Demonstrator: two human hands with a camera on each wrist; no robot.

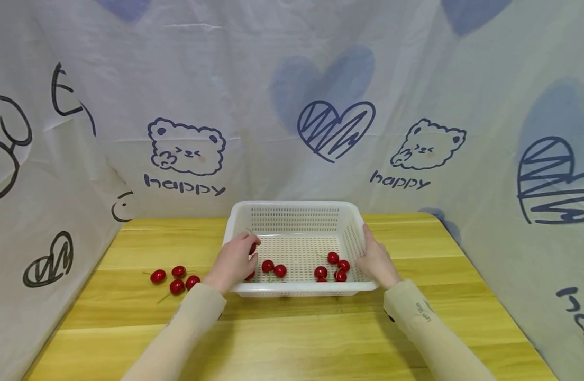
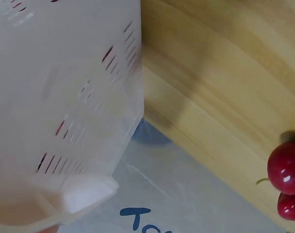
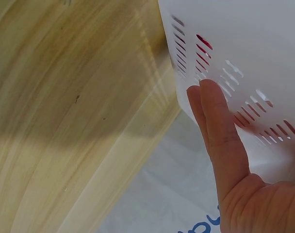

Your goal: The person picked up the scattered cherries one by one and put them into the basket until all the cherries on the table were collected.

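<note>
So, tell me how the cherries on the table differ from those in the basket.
The table cherries lie on the wood-grain table; the basket cherries sit inside the white, perforated basket. The four table cherries form one cluster; the more numerous basket cherries split into left and right groups. None of the table cherries is held; one basket cherry is pinched by the left grip. Both are glossy red, some with stems showing.

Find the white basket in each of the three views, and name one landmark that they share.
Head: the white basket sits just below the picture's centre.
Left wrist: it fills much of the left side, cut off by the edge.
Right wrist: upper right, also cut off.
Shared landmark: the wood-grained tabletop.
</note>
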